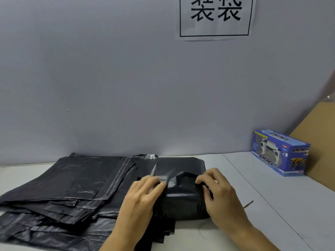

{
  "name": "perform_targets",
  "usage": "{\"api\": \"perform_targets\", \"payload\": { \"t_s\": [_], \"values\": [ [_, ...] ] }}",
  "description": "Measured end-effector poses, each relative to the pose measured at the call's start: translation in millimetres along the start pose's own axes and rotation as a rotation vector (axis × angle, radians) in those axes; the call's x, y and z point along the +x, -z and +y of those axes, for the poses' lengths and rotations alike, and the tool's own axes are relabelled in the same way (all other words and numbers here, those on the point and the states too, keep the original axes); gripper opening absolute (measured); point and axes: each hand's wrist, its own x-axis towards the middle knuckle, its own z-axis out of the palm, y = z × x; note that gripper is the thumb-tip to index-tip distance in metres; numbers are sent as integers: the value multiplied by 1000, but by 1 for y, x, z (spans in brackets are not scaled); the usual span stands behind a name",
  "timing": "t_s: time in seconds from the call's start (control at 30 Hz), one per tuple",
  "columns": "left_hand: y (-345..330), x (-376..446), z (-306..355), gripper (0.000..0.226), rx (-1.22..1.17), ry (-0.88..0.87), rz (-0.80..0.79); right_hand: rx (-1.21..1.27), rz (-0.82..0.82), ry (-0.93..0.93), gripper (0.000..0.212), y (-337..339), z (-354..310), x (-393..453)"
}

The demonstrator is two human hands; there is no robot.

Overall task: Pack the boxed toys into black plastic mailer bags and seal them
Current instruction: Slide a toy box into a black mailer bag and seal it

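Fig.: L hand (145, 193) pinches the peeled seal flap at the wrapped parcel's (183, 201) top; R hand (217, 192) curls over the bag fold opp. Parcel lies directly btwn hands, long axis approx. 12–6 o'clock. Spare mailer bags (63, 192) fan out at 9 o'clock, crowding that side. Next boxed toy (281, 153) stands at 2 o'clock, nearer R hand; bare table (272, 205) on the right gives room.

Bag stack (68, 187) left, toy box (280, 153) rt
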Motion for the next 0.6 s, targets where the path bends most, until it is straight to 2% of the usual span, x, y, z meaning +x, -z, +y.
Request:
{"api": "perform_targets", "payload": {
  "t_s": [0.07, 0.13, 0.2, 0.27, 0.43, 0.6],
  "values": [
    [1, 1, -1, 66, -61, -24, -65, 5, -41, 45, 28, 1, 3, -1],
    [-2, -2, -2, 60, -148, 22, -81, 64, -71, 25, 34, 1, 5, -1],
    [-2, -5, 2, 44, -293, 178, -80, 162, -54, -33, 35, 0, 7, -2],
    [-3, -6, 8, 41, -429, 334, -88, 259, -24, -89, 26, -2, 8, -2],
    [-8, -1, 12, 18, -541, 499, -112, 361, -63, -330, 5, -14, -4, -3],
    [-14, -2, 13, 54, -638, 682, -208, 483, -121, -588, 5, -23, -6, -3]
  ]
}}
